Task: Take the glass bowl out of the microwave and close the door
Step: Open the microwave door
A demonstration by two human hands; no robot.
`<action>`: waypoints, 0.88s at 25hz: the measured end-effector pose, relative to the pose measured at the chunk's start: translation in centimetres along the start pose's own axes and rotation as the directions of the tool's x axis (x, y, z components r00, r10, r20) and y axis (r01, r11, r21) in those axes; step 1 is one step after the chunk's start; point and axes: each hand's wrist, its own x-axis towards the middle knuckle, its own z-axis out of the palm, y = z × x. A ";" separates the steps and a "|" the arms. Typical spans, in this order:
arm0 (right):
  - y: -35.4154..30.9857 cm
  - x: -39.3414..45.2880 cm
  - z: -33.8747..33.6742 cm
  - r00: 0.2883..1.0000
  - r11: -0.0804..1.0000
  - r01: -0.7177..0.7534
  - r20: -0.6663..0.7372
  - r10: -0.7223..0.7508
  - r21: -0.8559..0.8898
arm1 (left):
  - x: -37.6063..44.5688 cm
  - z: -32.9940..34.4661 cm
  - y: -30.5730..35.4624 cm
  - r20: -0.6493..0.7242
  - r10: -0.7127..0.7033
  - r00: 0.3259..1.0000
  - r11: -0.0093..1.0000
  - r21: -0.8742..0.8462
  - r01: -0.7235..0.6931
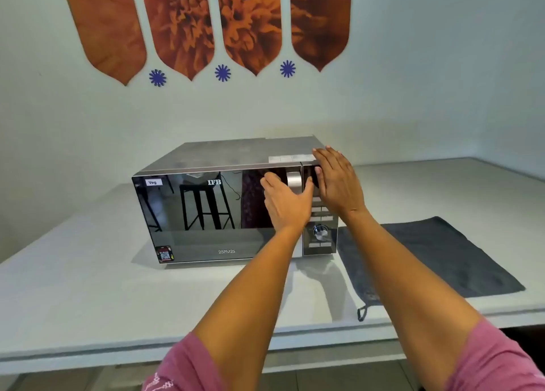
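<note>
Closest to me I see two pink sleeves at the bottom edge, with both bare forearms reaching forward over the pale surface. My left hand lies flat against the mirrored door of the microwave, fingers spread and holding nothing, just beside the silver handle. My right hand is spread too, its palm against the top of the control panel and its fingertips on the upper right corner of the casing. The door sits shut, flush with the front. I cannot see the glass bowl anywhere. A dark grey cloth lies flat on the surface to the right of the microwave.
</note>
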 end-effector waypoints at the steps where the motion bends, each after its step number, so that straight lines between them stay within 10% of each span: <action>1: 0.3 -0.3 0.1 1.000 1.000 -0.008 0.006 0.008 0.000 | -0.1 0.5 0.4 0.018 -0.087 0.996 0.994 -0.066 0.088; 6: 1.0 -1.7 0.6 0.997 0.997 -0.074 0.007 0.073 0.037 | -0.2 2.3 1.4 0.069 -0.292 0.954 0.929 -0.218 0.300; 22: -0.4 -1.7 0.9 0.983 0.972 -0.157 -0.065 0.171 0.174 | -1.7 1.6 -0.7 -0.012 -0.196 0.981 0.978 -0.074 0.194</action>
